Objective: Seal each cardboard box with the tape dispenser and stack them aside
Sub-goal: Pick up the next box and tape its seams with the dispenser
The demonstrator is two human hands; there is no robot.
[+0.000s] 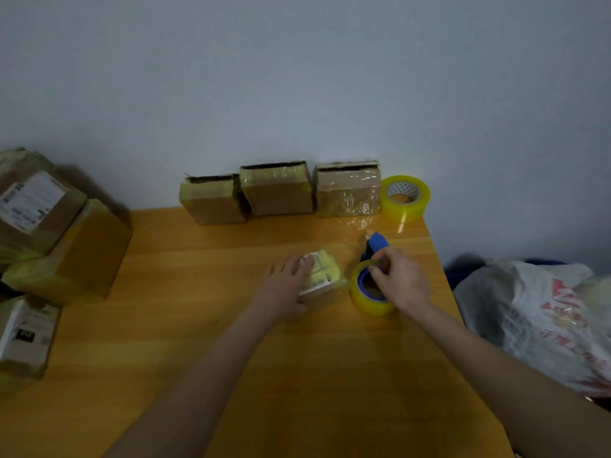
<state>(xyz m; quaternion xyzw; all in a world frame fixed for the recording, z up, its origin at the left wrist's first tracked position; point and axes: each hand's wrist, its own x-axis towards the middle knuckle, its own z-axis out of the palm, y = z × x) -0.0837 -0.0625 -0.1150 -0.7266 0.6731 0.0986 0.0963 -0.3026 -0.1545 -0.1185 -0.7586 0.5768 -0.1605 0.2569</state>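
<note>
Box under left hand; right hand grips dispenser.

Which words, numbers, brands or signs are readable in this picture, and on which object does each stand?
No text can be read with certainty.
White label on the upper left box: printed lines, too blurred.
Label on the lower left box: dark mark, unreadable.
Label on the small box under the left hand: too small.
Plastic bag: red characters, blurred.
Core of the spare tape roll: pattern only.
</note>
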